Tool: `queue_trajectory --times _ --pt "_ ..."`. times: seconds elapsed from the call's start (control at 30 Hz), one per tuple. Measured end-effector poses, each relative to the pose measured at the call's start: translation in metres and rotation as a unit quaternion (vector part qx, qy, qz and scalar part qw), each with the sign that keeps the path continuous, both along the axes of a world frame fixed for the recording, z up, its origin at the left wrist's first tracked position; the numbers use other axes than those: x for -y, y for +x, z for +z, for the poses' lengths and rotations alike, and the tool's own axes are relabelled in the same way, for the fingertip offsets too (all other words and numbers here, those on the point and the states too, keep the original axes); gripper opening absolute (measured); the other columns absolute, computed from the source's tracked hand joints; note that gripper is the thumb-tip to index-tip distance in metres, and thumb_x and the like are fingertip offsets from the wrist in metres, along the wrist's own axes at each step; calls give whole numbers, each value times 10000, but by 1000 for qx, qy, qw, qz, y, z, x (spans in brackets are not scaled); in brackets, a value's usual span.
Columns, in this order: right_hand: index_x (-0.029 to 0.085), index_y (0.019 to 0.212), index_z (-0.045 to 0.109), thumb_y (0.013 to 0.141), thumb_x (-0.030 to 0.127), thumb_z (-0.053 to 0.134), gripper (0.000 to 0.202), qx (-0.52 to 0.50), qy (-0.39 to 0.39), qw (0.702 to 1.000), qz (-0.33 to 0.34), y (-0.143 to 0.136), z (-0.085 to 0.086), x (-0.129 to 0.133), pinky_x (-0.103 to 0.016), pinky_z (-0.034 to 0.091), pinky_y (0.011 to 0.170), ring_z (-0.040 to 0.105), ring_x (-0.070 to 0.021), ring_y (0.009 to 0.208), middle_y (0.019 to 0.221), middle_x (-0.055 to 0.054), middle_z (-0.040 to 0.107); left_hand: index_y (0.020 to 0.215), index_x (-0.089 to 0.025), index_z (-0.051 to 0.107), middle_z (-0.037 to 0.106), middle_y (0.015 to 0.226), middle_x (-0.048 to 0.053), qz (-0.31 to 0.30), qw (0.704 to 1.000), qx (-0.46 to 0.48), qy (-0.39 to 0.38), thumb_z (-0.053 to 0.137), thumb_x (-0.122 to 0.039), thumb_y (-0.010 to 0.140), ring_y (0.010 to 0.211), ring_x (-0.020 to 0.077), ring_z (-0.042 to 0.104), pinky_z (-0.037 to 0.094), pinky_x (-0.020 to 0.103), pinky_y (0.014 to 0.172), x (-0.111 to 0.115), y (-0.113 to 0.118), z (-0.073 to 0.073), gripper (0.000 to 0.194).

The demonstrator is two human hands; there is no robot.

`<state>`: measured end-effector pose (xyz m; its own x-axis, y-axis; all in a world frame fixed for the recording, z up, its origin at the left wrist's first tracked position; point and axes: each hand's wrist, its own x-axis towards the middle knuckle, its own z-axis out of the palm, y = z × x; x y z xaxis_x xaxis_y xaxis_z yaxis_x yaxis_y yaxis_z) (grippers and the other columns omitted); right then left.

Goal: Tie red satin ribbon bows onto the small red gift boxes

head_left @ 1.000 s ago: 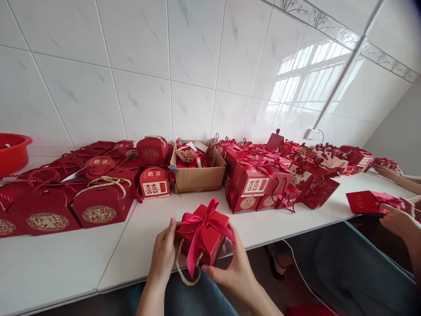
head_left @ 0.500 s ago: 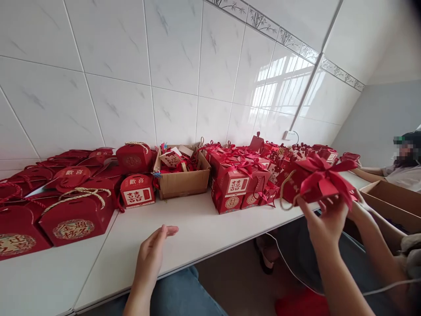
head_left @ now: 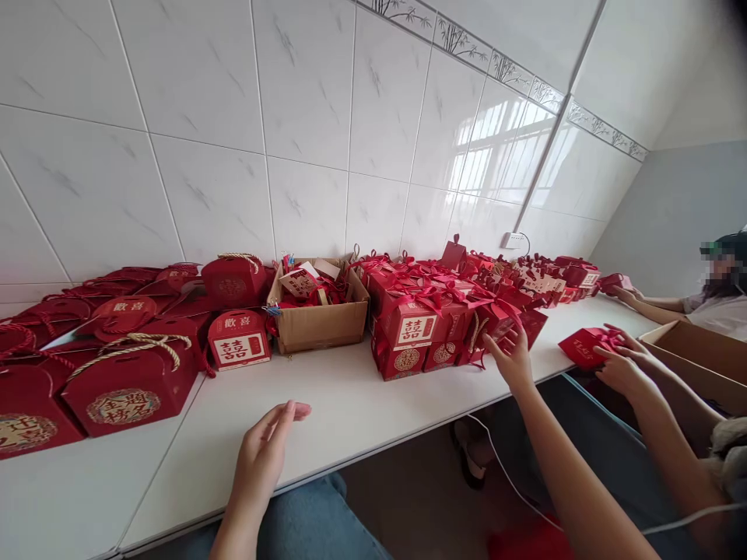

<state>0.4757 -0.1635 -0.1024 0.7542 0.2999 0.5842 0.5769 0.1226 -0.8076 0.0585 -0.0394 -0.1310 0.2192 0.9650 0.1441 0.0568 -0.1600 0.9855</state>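
My left hand (head_left: pixel 264 451) hovers over the table's front edge, empty, its fingers loosely extended. My right hand (head_left: pixel 510 359) has its fingers around the front of a red gift box (head_left: pixel 532 327) with a ribbon bow and a gold cord handle. This box is at the right end of a stack of red gift boxes (head_left: pixel 415 330) tied with ribbons. Part of it is hidden behind my fingers, so I cannot tell whether it rests on the table. White labels with red characters and round gold emblems mark the stack's front.
A cardboard box (head_left: pixel 320 330) of tags and ribbons stands by the wall. Larger red boxes with cord handles (head_left: pixel 128 393) crowd the left. At right, a co-worker's hands (head_left: pixel 633 365) hold a red box (head_left: pixel 588 347) beside an open carton (head_left: pixel 694 354). Another person sits farther back.
My right hand has carried the bowed gift box left and away from me, to the stack. The co-worker's red box now shows at the table edge. My left hand has barely moved.
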Motion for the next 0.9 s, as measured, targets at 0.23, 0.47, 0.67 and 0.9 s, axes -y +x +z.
queue_trajectory --times 0.23,0.47,0.67,0.9 --pt "191 842 560 562 594 717 515 -7 -91 995 -48 16 1 -25 -477 400 971 492 -307 1096 1011 -111 550 786 -171 695 717 910 111 4 1000 -17 0 575 -678 688 995 308 622 454 405 972 2 1 2 529" --pt "191 765 576 696 614 527 432 21 -110 992 -57 8 5 -29 -468 331 1039 411 -318 1219 1087 -135 511 772 -180 693 714 893 104 7 1000 -24 4 574 -663 697 993 307 621 458 399 954 3 1 2 503" --pt "157 968 528 793 524 466 411 90 0 989 -121 -41 35 -15 -530 192 1103 279 -335 1334 1229 -179 434 747 -183 677 711 852 97 -12 999 -29 29 524 -594 781 930 286 635 466 388 907 8 2 4 439" --pt "269 1088 530 800 286 610 300 188 211 958 47 -169 115 -46 -478 317 1089 283 -292 1384 1472 -85 280 780 -190 670 714 859 74 -9 998 -49 28 491 -510 855 928 254 646 466 334 869 15 1 2 375"
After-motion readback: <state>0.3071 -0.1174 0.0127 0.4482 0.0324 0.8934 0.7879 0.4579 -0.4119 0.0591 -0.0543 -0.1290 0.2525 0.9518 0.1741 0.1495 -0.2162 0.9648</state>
